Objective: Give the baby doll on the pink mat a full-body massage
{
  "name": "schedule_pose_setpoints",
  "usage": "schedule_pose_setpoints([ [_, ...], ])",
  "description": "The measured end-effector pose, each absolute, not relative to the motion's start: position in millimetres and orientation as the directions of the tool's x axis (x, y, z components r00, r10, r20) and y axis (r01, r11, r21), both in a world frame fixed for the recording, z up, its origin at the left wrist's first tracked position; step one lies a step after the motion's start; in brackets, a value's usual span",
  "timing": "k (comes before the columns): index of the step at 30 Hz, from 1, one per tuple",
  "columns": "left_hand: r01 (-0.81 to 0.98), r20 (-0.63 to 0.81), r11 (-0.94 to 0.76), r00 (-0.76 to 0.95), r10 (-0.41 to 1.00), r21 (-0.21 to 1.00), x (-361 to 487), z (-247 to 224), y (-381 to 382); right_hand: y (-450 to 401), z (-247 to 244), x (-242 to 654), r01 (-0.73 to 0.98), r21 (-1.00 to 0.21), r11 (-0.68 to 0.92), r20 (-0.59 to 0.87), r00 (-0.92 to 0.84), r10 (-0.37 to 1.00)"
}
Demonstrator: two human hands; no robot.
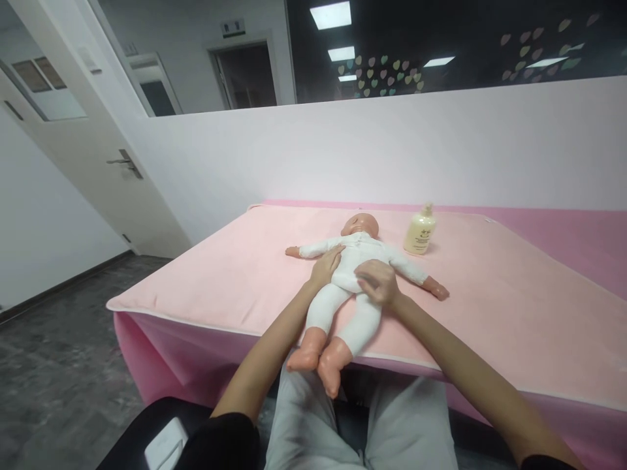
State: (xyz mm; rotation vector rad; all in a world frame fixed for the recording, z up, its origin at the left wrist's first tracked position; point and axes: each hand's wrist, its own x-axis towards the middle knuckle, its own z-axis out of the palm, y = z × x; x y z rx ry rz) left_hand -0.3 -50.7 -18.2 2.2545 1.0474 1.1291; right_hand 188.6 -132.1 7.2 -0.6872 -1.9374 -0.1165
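Note:
A baby doll (360, 258) with a white cloth body and bare plastic head, hands and feet lies on its back on the pink padded mat (220, 274). Its head points away from me, its arms are spread, and its feet hang over the near edge. Along the left side of its torso rests my left hand (326, 266), open, with the fingers stretched out together. My right hand (381, 281) lies over the lower belly and hip, fingers curled inward; whatever is inside them, if anything, is hidden. Right of the doll's head stands a pale yellow pump bottle (420, 232).
A pink cloth (196, 356) hangs down the table's front. Behind the table is a white wall (343, 153) with a dark window above. At the left is a door (98, 143). A white object (166, 445) lies near my left elbow.

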Motion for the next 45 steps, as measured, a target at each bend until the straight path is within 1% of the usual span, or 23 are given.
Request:
schedule_pose_setpoints([
  [1,0.441,0.504,-0.625,0.371,0.78,0.644,3.3,-19.6,-51.7,-134.1,9.2,189.3,0.509,-0.14,0.849,0.841,-0.391,0.373],
  [2,0.43,0.505,-0.616,0.354,0.787,0.66,6.4,-20.6,-52.2,-134.0,11.2,191.3,0.522,-0.091,0.848,0.816,-0.448,0.364],
  [3,0.411,0.505,-0.608,0.34,0.793,0.679,8.7,-21.3,-52.3,-132.4,13.2,194.7,0.552,-0.072,0.831,0.791,-0.476,0.385],
  [4,0.39,0.505,-0.602,0.329,0.798,0.697,10.0,-21.6,-52.0,-129.8,15.5,199.0,0.593,-0.078,0.801,0.764,-0.481,0.43],
  [7,0.352,0.517,-0.608,0.323,0.793,0.712,8.8,-20.4,-49.7,-123.1,24.6,212.8,0.711,-0.148,0.688,0.639,-0.462,0.615],
  [10,0.351,0.563,-0.647,0.318,0.763,0.677,4.5,-18.3,-47.6,-125.1,36.5,221.6,0.775,-0.246,0.582,0.449,-0.441,0.777],
  [12,0.369,0.586,-0.66,0.304,0.751,0.655,2.4,-17.1,-47.7,-130.1,43.6,224.2,0.778,-0.324,0.538,0.332,-0.438,0.835],
  [14,0.389,0.594,-0.661,0.293,0.749,0.642,1.4,-15.7,-49.1,-134.8,48.0,224.9,0.757,-0.404,0.514,0.27,-0.438,0.858],
  [17,0.414,0.602,-0.658,0.277,0.749,0.629,1.2,-11.6,-53.5,-136.6,47.4,223.3,0.667,-0.548,0.505,0.252,-0.445,0.86],
  [20,0.415,0.625,-0.66,0.238,0.743,0.626,2.0,-4.9,-59.1,-131.9,39.9,220.2,0.544,-0.703,0.459,0.239,-0.427,0.872],
  [22,0.369,0.634,-0.659,0.203,0.746,0.656,3.6,-1.2,-61.9,-127.1,33.8,219.1,0.486,-0.771,0.412,0.225,-0.397,0.89],
  [24,0.308,0.619,-0.641,0.18,0.765,0.703,5.7,0.2,-62.5,-122.5,28.6,219.2,0.447,-0.809,0.381,0.218,-0.374,0.901],
  [26,0.246,0.575,-0.611,0.207,0.792,0.753,7.3,-0.6,-60.5,-119.3,25.1,220.0,0.429,-0.822,0.373,0.222,-0.363,0.905],
  [28,0.17,0.519,-0.58,0.297,0.801,0.797,7.1,-1.9,-57.3,-118.1,23.8,220.7,0.422,-0.823,0.381,0.228,-0.369,0.901],
  [31,0.081,0.462,-0.556,0.465,0.755,0.827,2.5,-1.0,-54.6,-119.7,25.5,220.6,0.431,-0.807,0.403,0.234,-0.394,0.889],
  [33,0.069,0.437,-0.559,0.546,0.715,0.827,-1.5,1.3,-55.7,-121.5,27.4,220.1,0.443,-0.787,0.429,0.244,-0.416,0.876],
  [35,0.089,0.409,-0.559,0.589,0.697,0.824,-4.4,3.4,-58.1,-122.6,28.4,219.2,0.449,-0.767,0.459,0.259,-0.437,0.861],
  [38,0.178,0.377,-0.565,0.583,0.72,0.806,-3.8,5.4,-61.1,-122.0,27.6,217.2,0.441,-0.756,0.484,0.281,-0.449,0.848],
  [42,0.326,0.362,-0.592,0.549,0.753,0.737,5.9,10.0,-60.4,-120.8,26.6,213.2,0.455,-0.753,0.475,0.265,-0.45,0.853],
  [45,0.402,0.363,-0.605,0.531,0.766,0.687,14.0,12.6,-59.0,-121.8,28.3,210.0,0.474,-0.755,0.454,0.248,-0.435,0.866],
])
